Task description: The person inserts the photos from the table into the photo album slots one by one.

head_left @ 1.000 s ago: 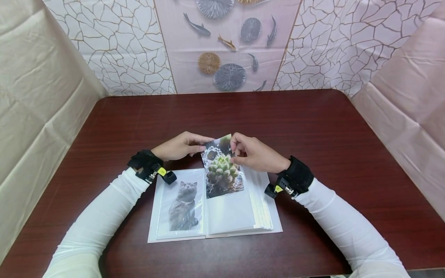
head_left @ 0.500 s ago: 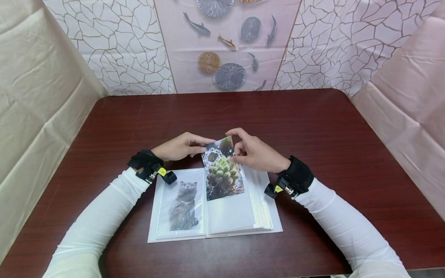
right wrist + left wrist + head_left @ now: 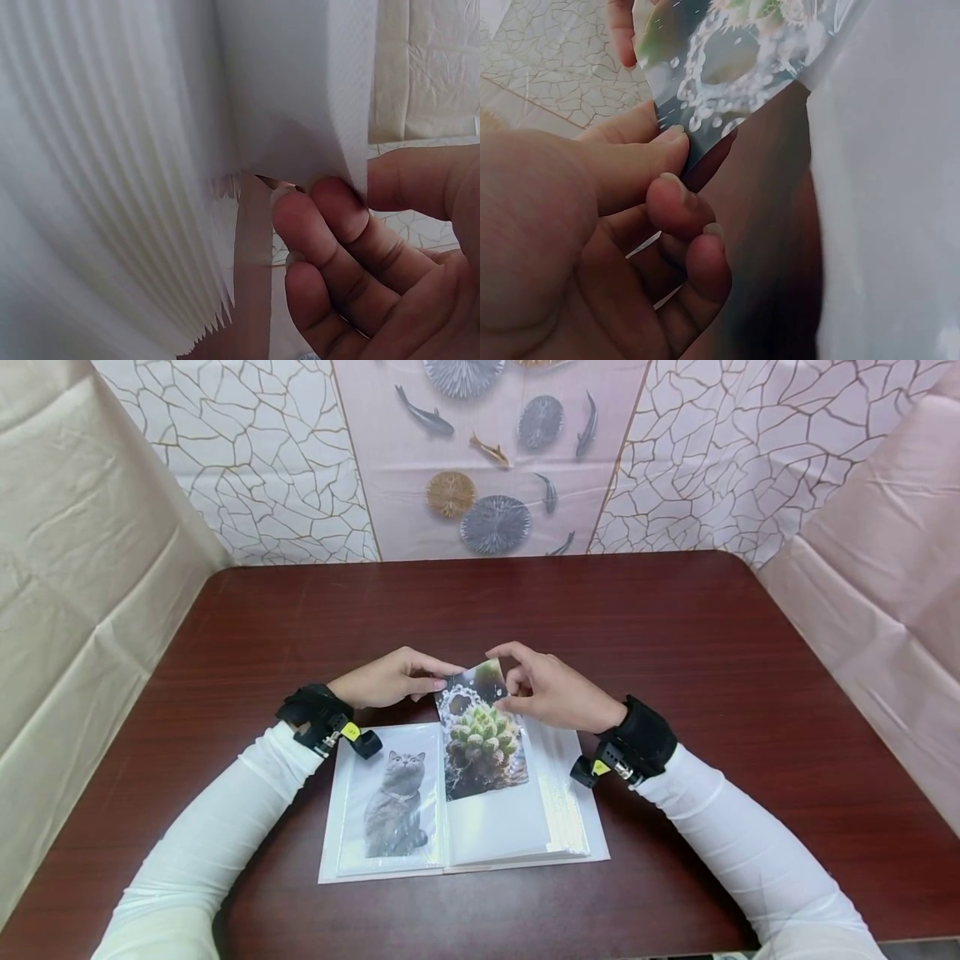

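Observation:
An open photo album (image 3: 498, 835) lies on the table, with a grey cat photo (image 3: 397, 810) in its left page. Over the right page is a succulent photo (image 3: 483, 752), its lower part within the clear pocket and its top sticking out past the album. My left hand (image 3: 386, 678) pinches that photo's upper left corner between thumb and fingers, as the left wrist view also shows. My right hand (image 3: 558, 689) grips the upper edge of the album page, thumb in front and curled fingers (image 3: 300, 225) behind. Its index finger reaches to the photo's upper right corner.
The dark red-brown wooden table (image 3: 675, 635) extends around the album. Patterned cloth (image 3: 285, 460) hangs behind it, and plain cream cloth (image 3: 862, 560) hangs at the sides. More album pages (image 3: 112, 187) fan out beneath the right page.
The succulent photo has slid down further into the right page's pocket. My right index finger has uncurled up to the photo's top corner; the left hand has moved only slightly.

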A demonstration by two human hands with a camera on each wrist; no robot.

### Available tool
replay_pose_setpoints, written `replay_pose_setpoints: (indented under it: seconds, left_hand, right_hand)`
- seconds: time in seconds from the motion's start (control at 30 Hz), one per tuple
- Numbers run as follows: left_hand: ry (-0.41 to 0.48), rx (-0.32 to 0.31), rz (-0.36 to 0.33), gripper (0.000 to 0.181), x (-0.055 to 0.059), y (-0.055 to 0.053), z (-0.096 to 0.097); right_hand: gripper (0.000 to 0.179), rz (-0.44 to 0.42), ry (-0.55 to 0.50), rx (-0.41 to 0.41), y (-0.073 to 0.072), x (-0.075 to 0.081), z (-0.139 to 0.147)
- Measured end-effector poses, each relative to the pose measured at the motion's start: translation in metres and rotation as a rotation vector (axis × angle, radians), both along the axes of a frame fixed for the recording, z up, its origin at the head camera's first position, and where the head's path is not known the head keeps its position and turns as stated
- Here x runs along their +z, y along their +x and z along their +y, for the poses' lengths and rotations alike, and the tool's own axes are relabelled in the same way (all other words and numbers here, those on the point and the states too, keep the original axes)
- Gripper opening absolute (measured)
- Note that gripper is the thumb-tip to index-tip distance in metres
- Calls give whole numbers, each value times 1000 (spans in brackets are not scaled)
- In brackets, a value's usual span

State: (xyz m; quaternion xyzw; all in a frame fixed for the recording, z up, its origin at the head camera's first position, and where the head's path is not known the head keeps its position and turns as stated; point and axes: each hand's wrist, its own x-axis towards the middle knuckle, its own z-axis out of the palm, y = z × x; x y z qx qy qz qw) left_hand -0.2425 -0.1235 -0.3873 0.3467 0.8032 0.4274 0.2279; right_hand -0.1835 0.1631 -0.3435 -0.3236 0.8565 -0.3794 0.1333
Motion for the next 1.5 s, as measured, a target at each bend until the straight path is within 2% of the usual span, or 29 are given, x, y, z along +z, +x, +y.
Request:
replay_pose_setpoints:
  seconds: [0.43,0.67,0.9,1.5]
  left_hand:
    - [-7,-5,-28,36,2,3,2]
    - [-11,-36,-14,36,2,4,3]
    - [-30,-50,-25,35,2,4,4]
    - [-33,-94,-47,34,1,6,6]
  right_hand:
    - [51,-5,-5,10,0,-1,1]
    - [45,0,-13,13,0,-1,0]
    - [36,25,-23,19,-1,-2,0]
    - [26,19,-31,15,0,-3,0]
